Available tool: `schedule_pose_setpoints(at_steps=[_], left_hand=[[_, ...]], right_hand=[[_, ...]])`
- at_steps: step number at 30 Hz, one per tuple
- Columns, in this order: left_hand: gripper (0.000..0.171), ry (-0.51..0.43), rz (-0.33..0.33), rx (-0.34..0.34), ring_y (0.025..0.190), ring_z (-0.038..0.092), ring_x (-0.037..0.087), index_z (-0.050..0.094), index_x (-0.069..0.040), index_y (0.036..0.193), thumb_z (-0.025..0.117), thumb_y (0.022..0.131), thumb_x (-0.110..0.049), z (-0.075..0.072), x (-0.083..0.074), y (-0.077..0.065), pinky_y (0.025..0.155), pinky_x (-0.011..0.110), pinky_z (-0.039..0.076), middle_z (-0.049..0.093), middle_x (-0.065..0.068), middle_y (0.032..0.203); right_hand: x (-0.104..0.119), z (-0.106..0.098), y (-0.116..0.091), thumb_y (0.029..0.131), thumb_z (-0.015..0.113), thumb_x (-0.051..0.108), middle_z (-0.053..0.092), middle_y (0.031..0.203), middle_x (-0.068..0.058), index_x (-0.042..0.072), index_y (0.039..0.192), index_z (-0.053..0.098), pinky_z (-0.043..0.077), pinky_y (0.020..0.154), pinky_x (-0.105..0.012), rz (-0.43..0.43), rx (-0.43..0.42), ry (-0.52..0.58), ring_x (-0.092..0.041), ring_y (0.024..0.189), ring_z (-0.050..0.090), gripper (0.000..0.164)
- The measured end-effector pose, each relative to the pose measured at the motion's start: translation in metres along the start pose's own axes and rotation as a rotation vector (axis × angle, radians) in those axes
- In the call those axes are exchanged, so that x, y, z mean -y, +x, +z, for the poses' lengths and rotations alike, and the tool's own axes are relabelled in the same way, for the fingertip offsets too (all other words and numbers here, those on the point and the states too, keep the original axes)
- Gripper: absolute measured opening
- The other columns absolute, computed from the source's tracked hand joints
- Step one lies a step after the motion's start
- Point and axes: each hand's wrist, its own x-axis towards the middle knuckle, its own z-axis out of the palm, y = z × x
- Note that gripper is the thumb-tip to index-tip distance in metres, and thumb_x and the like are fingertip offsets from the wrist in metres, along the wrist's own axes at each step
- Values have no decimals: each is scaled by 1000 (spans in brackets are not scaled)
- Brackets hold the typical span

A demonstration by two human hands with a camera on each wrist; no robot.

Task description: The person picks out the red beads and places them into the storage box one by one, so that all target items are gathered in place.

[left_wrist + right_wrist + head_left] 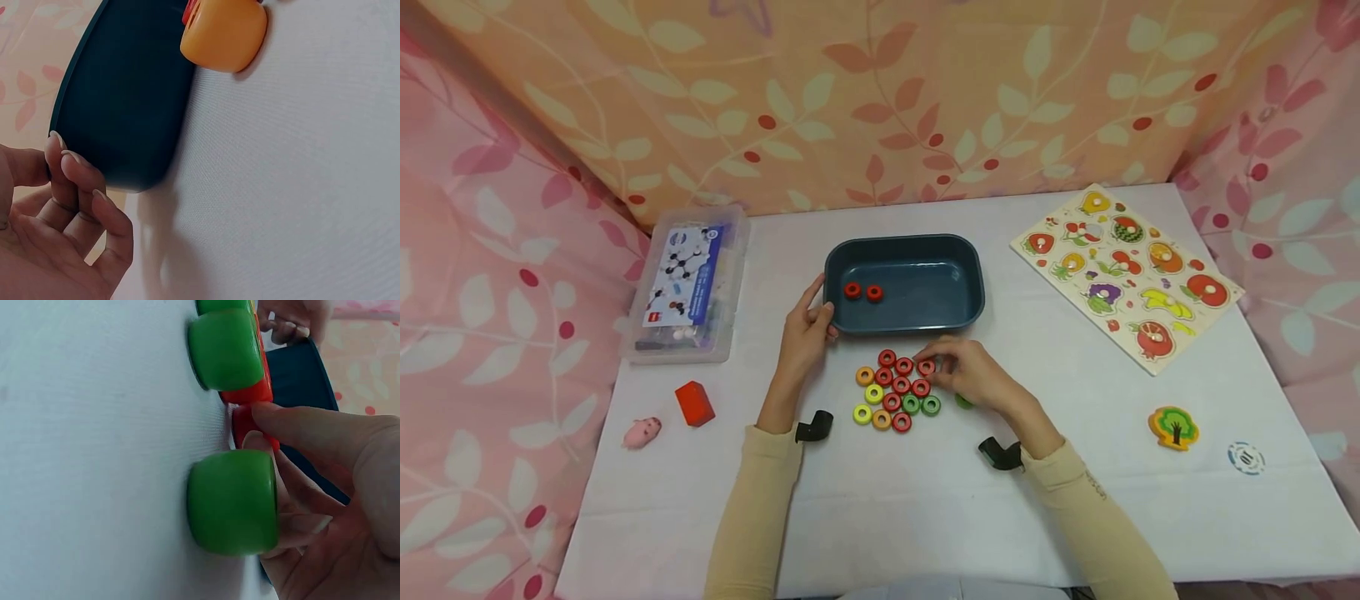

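1. Just nearside of the tray point(925, 292), toward its right end, the red ring point(241, 425) sits at the edge of the loose rings point(901, 392).
2. On that ring, the right hand point(970, 371) pinches with thumb and fingertip, its other fingers bent. The ring's rounded side could slip out if the pinch is slack.
3. Nearside of the tray's right end, a green ring point(232, 503) lies close against those fingers; a low sweep could knock it away, and dragging rather than lifting could scatter the pile.
4. At the tray's left end, the left hand point(803, 337) grips the wall, fingers bent. Uneven pressure could tip or slide it, sending the two inner rings point(852, 297) rolling.
5. Left of the tray: a kit box point(685, 283), block point(695, 404) and pig point(642, 433).
6. Right of the tray: a puzzle point(1127, 275), tree point(1174, 427) and chip point(1247, 458).
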Motion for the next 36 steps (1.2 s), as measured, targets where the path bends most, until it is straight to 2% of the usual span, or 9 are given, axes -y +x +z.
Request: schedule_pose_setpoints(at_steps=[3,8,13,18,22,25,29,33,36], left_hand=[[53,-1,-9,-3,77,56,52,38,-16,155,51,104,-9,0,7,3,61,25,47,60,32,78],[54,-21,-1,-8,77,56,53,37,-25,155,52,105,-14,1,30,13,60,27,47,61,30,77],[52,-15,22,-18,72,59,44,40,-32,153,54,105,-20,2,36,14,61,26,47,62,22,74],[52,-11,29,-28,64,58,25,42,-33,153,55,104,-20,2,35,13,61,24,48,61,11,69],[52,-11,32,-36,61,57,19,42,-30,153,54,104,-17,2,34,14,60,24,48,60,8,67],[53,-17,21,-20,66,59,33,40,-22,154,53,104,-13,0,20,8,61,26,49,61,19,71],[53,-22,10,-1,76,56,53,38,-13,155,52,104,-8,-3,1,0,62,27,49,60,32,77],[53,-28,13,2,76,56,53,38,-14,155,52,104,-8,-2,1,0,62,30,50,60,32,77],[53,-31,14,5,75,56,52,38,-14,155,52,104,-8,-1,2,1,62,32,51,61,31,76]], right_hand=[[2,-1,-1,84,78,3,69,106,-1,11,110,76,48,67,-26,14,2,2,-14,75,56,28],[14,-5,-2,84,80,10,68,103,1,11,111,75,47,64,-26,1,13,46,-17,74,56,27],[32,-10,0,85,82,19,66,100,3,15,112,74,48,62,-27,-52,8,115,-17,76,58,29],[43,-17,10,84,83,20,64,98,3,18,111,74,47,66,-30,-111,-99,142,-17,79,56,29],[40,-22,25,85,81,18,65,102,0,16,115,73,46,68,-31,-115,-184,144,-18,82,56,31],[37,-23,43,85,81,18,65,101,-2,14,114,74,47,68,-29,-59,-235,111,-17,81,59,30],[36,-24,71,87,80,15,65,102,-4,9,115,73,47,64,-29,47,-242,67,-18,79,61,30],[32,-24,97,87,79,15,68,99,-6,9,116,73,45,63,-30,129,-210,40,-19,76,61,30],[26,-22,114,86,80,14,69,96,-8,9,114,73,45,65,-30,154,-194,19,-20,73,61,29]])
